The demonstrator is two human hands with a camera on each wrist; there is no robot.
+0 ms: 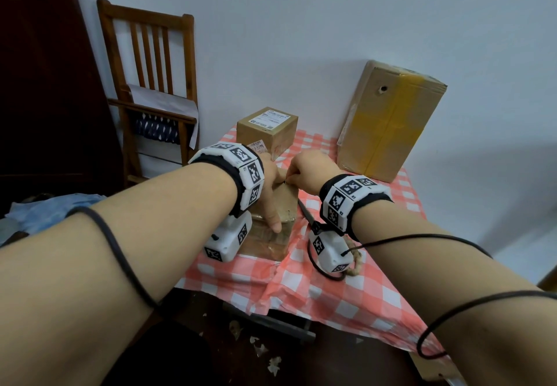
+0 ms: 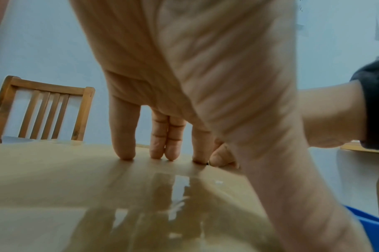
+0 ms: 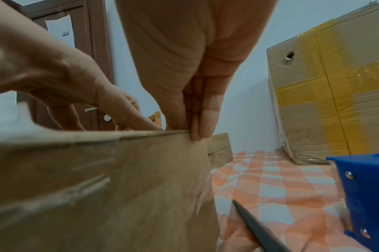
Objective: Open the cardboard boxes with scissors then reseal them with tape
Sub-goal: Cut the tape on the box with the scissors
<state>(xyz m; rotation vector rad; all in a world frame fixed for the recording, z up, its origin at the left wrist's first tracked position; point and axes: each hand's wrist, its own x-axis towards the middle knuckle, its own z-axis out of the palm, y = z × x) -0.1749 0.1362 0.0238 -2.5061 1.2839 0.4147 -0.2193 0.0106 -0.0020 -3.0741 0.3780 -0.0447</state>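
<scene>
Here, the flat brown cardboard box [image 1: 278, 208] with glossy clear tape over its top lies on the table [image 1: 346, 292], under its red-and-white checked cloth, directly in front of you, its long axis running away from you toward the wall, its near end pointing back at you. Your left hand [image 1: 269, 180] is spread on the lid, fingers [image 2: 123, 136] straight with their tips pressed down on the taped surface; judging by that pose, you are pinning the box so it cannot slide. Your right hand [image 1: 310, 168] has its grip closed at the far right top edge of the box, thumb and fingertips [image 3: 202, 122] pinched together on the edge of the cardboard; whether they hold a tape end or only the flap edge is too small to tell. My guess is that you are smoothing or picking at tape on that corner. Just beside the box on the right lies a dark grey blade of the scissors [image 3: 259, 228], pointing away from you, nobody touching it. Further right sits a blue plastic tape dispenser [image 3: 365, 196], also free. Beyond, a small cube-shaped cardboard box [image 1: 266, 128] with a white label stands near the far edge, and a tall cardboard box [image 1: 388, 120] with yellow tape leans at the back right. A wooden slatted chair [image 1: 150, 84] stands to the left, off the table.
</scene>
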